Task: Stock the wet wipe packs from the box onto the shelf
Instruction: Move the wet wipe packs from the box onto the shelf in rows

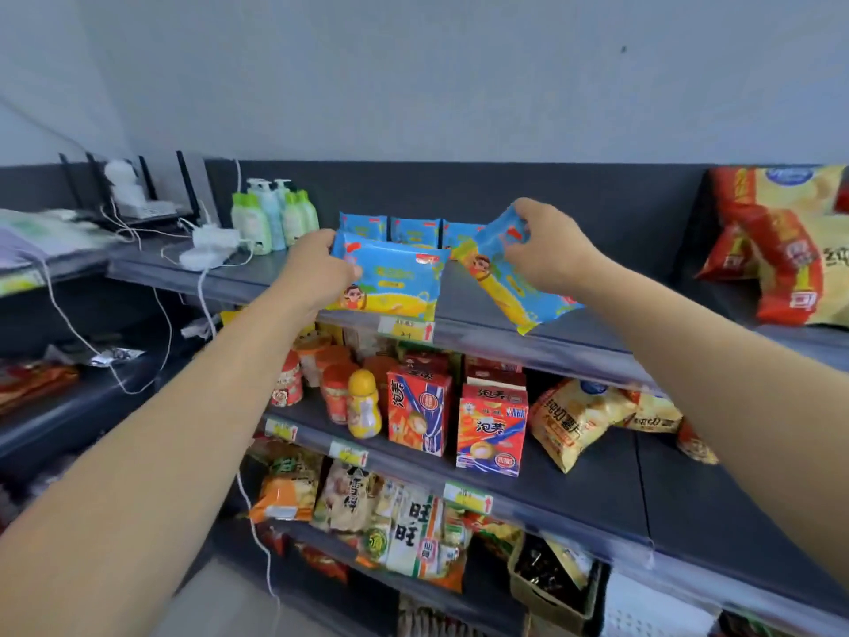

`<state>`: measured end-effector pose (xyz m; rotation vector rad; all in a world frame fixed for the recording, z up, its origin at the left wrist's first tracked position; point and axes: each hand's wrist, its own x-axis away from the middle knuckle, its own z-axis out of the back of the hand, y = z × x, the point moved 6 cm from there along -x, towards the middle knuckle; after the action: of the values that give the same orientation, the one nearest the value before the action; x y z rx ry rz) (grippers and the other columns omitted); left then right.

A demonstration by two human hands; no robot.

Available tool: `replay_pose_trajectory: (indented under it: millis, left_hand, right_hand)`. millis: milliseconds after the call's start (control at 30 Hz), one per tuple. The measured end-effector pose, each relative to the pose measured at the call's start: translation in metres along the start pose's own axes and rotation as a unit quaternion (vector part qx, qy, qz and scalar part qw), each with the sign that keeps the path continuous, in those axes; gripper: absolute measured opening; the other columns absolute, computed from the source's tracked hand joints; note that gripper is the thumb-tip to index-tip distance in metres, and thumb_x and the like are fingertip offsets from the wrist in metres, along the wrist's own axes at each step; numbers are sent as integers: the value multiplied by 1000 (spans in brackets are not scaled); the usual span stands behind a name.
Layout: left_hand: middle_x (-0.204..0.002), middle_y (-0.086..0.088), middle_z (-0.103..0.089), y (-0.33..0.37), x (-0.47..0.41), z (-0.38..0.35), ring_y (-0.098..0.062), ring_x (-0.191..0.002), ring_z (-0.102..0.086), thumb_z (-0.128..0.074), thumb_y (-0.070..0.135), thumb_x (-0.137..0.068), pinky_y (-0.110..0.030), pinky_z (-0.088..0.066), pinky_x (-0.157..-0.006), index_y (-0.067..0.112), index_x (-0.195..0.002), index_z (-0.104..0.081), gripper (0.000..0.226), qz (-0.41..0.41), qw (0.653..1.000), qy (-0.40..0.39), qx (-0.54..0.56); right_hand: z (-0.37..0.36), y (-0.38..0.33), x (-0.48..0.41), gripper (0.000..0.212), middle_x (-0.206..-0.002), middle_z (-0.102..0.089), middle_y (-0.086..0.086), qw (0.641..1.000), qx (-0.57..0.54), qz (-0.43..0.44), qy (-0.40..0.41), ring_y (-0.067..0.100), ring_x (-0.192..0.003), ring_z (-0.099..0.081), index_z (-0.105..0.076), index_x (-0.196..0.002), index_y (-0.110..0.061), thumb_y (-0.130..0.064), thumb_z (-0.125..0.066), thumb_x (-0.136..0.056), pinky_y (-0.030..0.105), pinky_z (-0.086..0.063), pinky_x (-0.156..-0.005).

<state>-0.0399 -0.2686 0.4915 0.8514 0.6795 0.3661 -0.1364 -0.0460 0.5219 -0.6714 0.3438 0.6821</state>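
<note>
left hand point(317, 268): fingers and thumb curl round the left edge of the left pack point(399, 282), holding it upright.
right hand point(546, 250): pinches the top end of the right pack point(519, 287), which hangs tilted below the hand.
packs: side by side and close together, low over the shelf point(505, 335) front.
row point(413, 229): three packs stand just behind, by the back panel.
step: placing a second, front row, by the look of it.
next: probably seat the left pack and let go; the right pack needs turning upright first.
box: not in view.
</note>
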Motion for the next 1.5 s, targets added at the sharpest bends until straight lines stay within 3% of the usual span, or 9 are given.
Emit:
replay_pose_trajectory:
  millis: [167, 300, 400, 600, 700, 800, 1000, 1133, 1500]
  left_hand:
    - [-95, -8, -52, -38, -69, 8, -11, -64, -50, -54, -3, -90, -6, -38, -34, 9, -96, -51, 14, 40, 998, 30, 44]
    - [-100, -9, -53, -77, -137, 6, -21, -85, -55, -52, -3, -91, -19, -41, -48, 10, -97, -49, 15, 59, 997, 26, 40]
    - [-98, -8, -52, -107, -189, 3, -23, -87, -55, -50, -4, -92, -15, -46, -39, 10, -99, -46, 16, 74, 996, 12, 42]
    - [-104, -11, -52, -170, -285, -14, -25, -89, -57, -48, -5, -92, -23, -47, -53, 0, -115, -51, 24, 102, 994, -21, 34]
    - [-103, -12, -52, -195, -320, -32, -26, -88, -56, -45, -5, -92, -31, -50, -57, 10, -92, -48, 15, 112, 992, -33, 46]
    - [-105, -12, -52, -212, -346, -53, -25, -87, -55, -45, -2, -92, -38, -53, -65, 13, -90, -42, 15, 115, 991, -41, 53]
    - [-91, -2, -48, -225, -385, -86, -15, -79, -52, -42, -3, -93, -21, -42, -54, 10, -101, -38, 16, 98, 993, -63, 15]
    - [-101, -7, -46, -235, -404, -93, -13, -75, -51, -42, -3, -94, -30, -50, -67, 10, -105, -38, 17, 114, 990, -79, -11]
    - [-122, -16, -52, -238, -435, -101, -19, -94, -47, -38, 2, -98, -17, -36, -55, -1, -127, -41, 30, 72, 991, -68, -89]
  right_hand:
    - [-46, 1, -66, 34, -91, -52, 1, 994, 98, 17, -51, 26, -81, -45, -46, -122, -20, -4, -40, -93, 32, -37, -71]
    - [-93, -5, -124, 48, -101, -60, -3, 985, 133, 25, -107, 28, -102, -58, -42, -122, -30, 2, -38, -88, 46, -47, -90]
    - [-129, -9, -168, 53, -110, -61, -5, 981, 138, 32, -132, 23, -112, -58, -42, -125, -33, 4, -36, -87, 49, -46, -93]
    - [-191, -8, -244, 62, -120, -59, 1, 963, 215, 24, -157, 27, -108, -56, -39, -133, -35, 6, -35, -88, 34, -33, -75]
    - [-215, -2, -270, 69, -124, -58, -1, 953, 244, 9, -179, 26, -108, -55, -35, -138, -36, 9, -35, -86, 33, -29, -75]
    - [-236, 8, -291, 69, -124, -58, -2, 947, 254, -3, -195, 25, -103, -53, -30, -140, -36, 8, -36, -87, 33, -29, -76]
    - [-267, 29, -323, 35, -118, -60, 11, 952, 241, -24, -188, 28, -87, -49, -33, -129, -9, -12, -45, -97, 35, -34, -78]
    - [-270, 33, -328, 42, -128, -54, 9, 946, 252, -31, -203, 30, -113, -52, -38, -136, -14, -27, -48, -97, 39, -39, -91]
    - [-263, 53, -339, 49, -124, -50, 12, 948, 279, -46, -144, 32, -107, -54, -44, -129, -11, 7, -47, -84, 37, -44, -80]
